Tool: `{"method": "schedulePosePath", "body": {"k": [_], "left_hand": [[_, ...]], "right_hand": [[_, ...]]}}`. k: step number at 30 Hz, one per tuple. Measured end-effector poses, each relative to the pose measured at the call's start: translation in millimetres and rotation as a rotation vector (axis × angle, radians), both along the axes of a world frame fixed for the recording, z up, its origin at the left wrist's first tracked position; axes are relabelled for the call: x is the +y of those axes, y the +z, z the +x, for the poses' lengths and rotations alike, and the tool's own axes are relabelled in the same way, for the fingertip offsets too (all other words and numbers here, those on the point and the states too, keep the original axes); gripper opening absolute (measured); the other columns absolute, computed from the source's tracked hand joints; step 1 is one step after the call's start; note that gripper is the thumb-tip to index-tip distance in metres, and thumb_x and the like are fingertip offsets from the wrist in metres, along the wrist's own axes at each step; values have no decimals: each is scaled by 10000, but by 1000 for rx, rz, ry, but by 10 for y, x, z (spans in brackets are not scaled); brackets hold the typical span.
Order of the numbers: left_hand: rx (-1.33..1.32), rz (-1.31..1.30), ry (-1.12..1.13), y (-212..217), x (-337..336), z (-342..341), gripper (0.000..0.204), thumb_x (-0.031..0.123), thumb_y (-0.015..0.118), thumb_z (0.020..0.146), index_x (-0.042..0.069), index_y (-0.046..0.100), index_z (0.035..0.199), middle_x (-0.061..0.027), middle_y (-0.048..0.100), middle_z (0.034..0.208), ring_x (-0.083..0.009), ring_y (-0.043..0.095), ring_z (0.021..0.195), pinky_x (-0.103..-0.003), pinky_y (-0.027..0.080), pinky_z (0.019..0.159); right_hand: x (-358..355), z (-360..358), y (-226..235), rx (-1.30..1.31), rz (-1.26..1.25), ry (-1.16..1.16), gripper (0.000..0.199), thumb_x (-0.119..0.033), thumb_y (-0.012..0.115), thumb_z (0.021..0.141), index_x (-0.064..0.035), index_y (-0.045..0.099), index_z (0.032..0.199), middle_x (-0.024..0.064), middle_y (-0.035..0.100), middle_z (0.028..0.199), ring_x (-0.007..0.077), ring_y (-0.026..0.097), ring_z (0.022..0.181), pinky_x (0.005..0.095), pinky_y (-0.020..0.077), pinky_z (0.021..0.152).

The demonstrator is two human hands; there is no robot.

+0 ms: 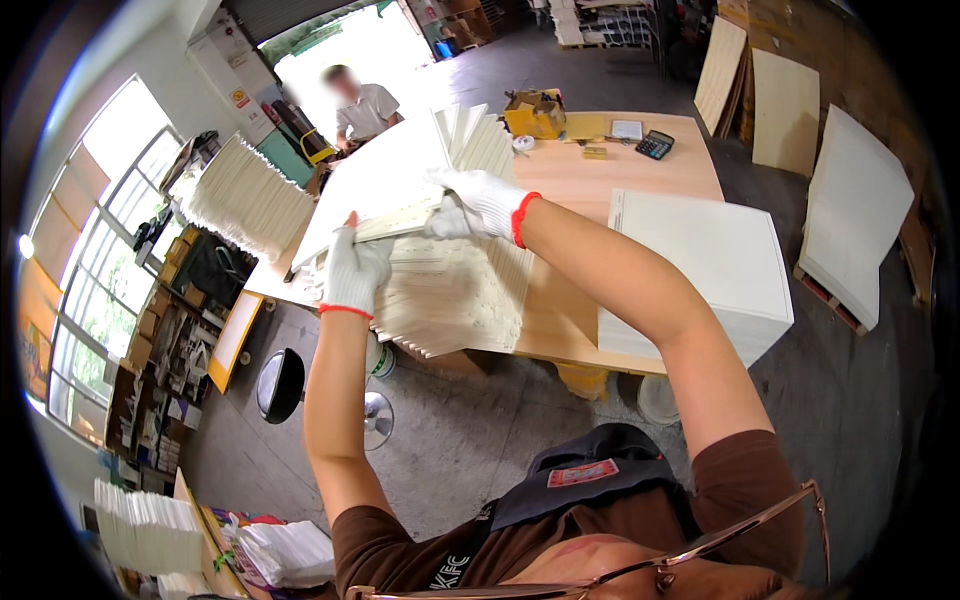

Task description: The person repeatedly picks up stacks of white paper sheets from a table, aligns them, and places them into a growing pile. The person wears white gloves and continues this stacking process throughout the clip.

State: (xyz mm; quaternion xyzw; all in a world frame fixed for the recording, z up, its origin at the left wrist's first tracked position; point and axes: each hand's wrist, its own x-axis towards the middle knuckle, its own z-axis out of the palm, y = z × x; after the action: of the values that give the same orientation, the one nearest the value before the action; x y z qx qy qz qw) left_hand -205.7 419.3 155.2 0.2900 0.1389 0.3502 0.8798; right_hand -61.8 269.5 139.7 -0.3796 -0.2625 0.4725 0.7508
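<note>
Across the frame's centre, a pale wooden worktable [640, 180] is carrying a fanned stack of cream paper sheets [450, 300]. We are pinching a lifted cream sheet bundle [375, 185] with our gloved right hand [480, 200], while our gloved left hand [352, 272] is gripping its lower edge, fingers pressed together.

Bright daylight from windows [95, 250] at left and blown-out doorway [345, 45] at top; heavy fisheye bending, black vignetted corners.

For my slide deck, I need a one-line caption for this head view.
Gloved left hand and right hand lift a sheet from fanned paper stacks on a wooden table.
</note>
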Motion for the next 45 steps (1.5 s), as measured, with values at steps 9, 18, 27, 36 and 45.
{"method": "schedulePosePath", "body": {"k": [9, 18, 27, 36, 45], "left_hand": [[-330, 684, 309, -1015, -1423, -657, 448, 196, 385, 1034, 15, 323, 1439, -195, 435, 1381, -361, 431, 1325, -505, 346, 1142], [388, 2056, -230, -1576, -1772, 586, 737, 121, 750, 784, 69, 393, 1427, -176, 580, 1251, -351, 574, 1112, -408, 470, 915], [481, 1971, -632, -1319, -1933, 876, 393, 73, 627, 812, 20, 526, 1188, -123, 675, 869, -270, 675, 817, -377, 497, 721], [501, 2108, -564, -1249, -1928, 923, 353, 20, 603, 840, 68, 577, 1189, -74, 635, 732, -207, 701, 782, -320, 503, 691], [-251, 2222, -461, -1224, -3724, 1751, 189, 165, 675, 867, 164, 701, 1054, -74, 655, 1035, -244, 651, 906, -369, 517, 796]], "right_hand": [[-2034, -603, -987, -473, -327, -17, 407, -388, 533, 988, -75, 581, 1243, 65, 678, 1037, 133, 655, 824, 273, 548, 755], [-4704, -433, -1030, -1266, -1672, -910, 501, -447, 725, 727, -95, 576, 1052, 135, 621, 1015, 328, 618, 981, 436, 504, 812], [-4829, -208, -1156, -1224, -1771, -669, 424, -379, 739, 721, -37, 661, 958, 166, 697, 925, 335, 679, 889, 442, 535, 734], [-4975, -34, -1195, -1050, -1657, -588, 389, -391, 775, 690, -88, 684, 915, 116, 696, 871, 297, 674, 805, 428, 509, 666], [-4783, -370, -1411, -688, -1475, -1029, 802, -810, 535, 735, -56, 630, 994, 175, 673, 965, 321, 650, 962, 391, 486, 831]]}}
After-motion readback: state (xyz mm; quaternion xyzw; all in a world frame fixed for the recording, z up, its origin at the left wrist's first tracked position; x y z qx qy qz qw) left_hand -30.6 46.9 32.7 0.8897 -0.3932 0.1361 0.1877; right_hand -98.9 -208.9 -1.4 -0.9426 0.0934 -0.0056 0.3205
